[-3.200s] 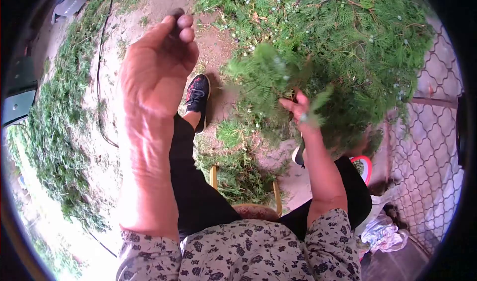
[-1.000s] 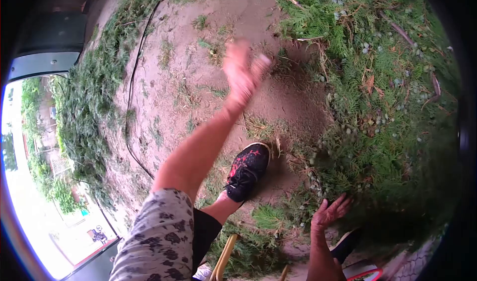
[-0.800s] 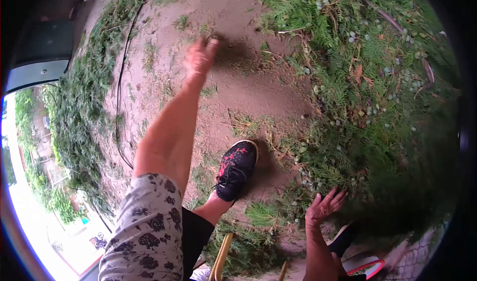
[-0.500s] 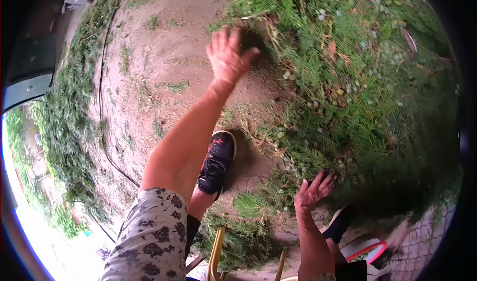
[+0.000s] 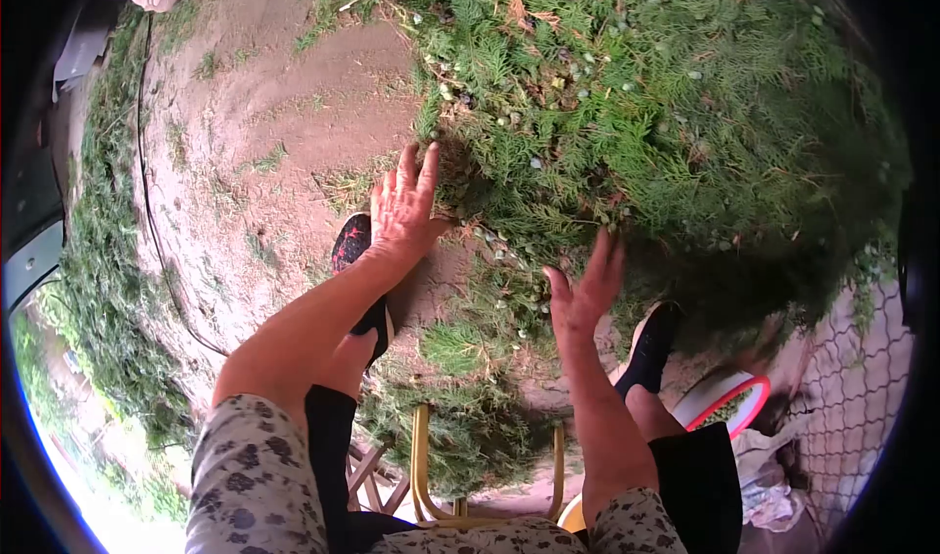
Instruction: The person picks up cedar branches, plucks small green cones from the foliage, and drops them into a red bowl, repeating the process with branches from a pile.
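Observation:
A broad heap of green conifer sprigs (image 5: 627,143), dotted with small pale blue-green cones, lies on the ground before me. My left hand (image 5: 403,207) is at its left near edge, palm down, fingers stretched forward and nothing held in them. Lower and to the right, my right hand (image 5: 587,295) reaches to the near side of the heap, thumb apart from the extended fingers. Its fingertips overlap the dark shaded greenery. Between the two hands lie loose sprigs and bits of twig.
My left shoe (image 5: 352,241) and right shoe (image 5: 651,348) flank the near sprigs. A red-rimmed basin (image 5: 756,402) with small green pieces stands at right, near a plastic bag (image 5: 769,500). Below is a yellow chair frame (image 5: 421,456). A black cable (image 5: 149,192) crosses the bare soil.
My left hand has come back towards me, from beyond my left shoe to beside it, closer to my right hand. The view has shifted, so the heap appears further left.

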Tool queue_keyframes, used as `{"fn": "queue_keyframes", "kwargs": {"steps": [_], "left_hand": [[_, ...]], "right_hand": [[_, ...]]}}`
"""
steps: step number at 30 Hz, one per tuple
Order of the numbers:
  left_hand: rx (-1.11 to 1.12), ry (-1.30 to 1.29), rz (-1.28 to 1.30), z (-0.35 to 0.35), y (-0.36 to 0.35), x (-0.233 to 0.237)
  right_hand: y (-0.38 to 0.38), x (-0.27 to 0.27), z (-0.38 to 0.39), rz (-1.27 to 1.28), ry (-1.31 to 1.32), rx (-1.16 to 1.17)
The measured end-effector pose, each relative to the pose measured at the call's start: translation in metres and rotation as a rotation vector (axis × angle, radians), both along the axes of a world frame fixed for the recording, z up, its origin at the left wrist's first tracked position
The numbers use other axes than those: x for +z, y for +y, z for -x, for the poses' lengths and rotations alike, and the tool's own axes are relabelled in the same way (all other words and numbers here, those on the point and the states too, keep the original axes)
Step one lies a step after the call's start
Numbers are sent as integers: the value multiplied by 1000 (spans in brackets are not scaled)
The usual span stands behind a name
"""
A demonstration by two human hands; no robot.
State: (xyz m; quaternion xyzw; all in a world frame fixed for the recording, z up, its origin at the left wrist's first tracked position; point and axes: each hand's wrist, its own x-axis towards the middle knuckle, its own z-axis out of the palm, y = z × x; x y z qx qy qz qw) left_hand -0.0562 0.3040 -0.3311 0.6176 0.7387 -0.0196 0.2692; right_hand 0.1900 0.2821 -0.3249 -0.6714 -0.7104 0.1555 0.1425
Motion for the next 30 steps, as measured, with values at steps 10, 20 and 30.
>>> {"fn": "queue_keyframes", "kwargs": {"steps": [10,20,30], "left_hand": [[-56,-77,-246,-73,32,-23],[235,-395,-390,-36,27,-24],[12,-305,-436,-90,-1,-23]], "right_hand": [[47,-15,35,63,217,227],[78,18,0,386,97,110],[45,-14,12,116,113,325]]}}
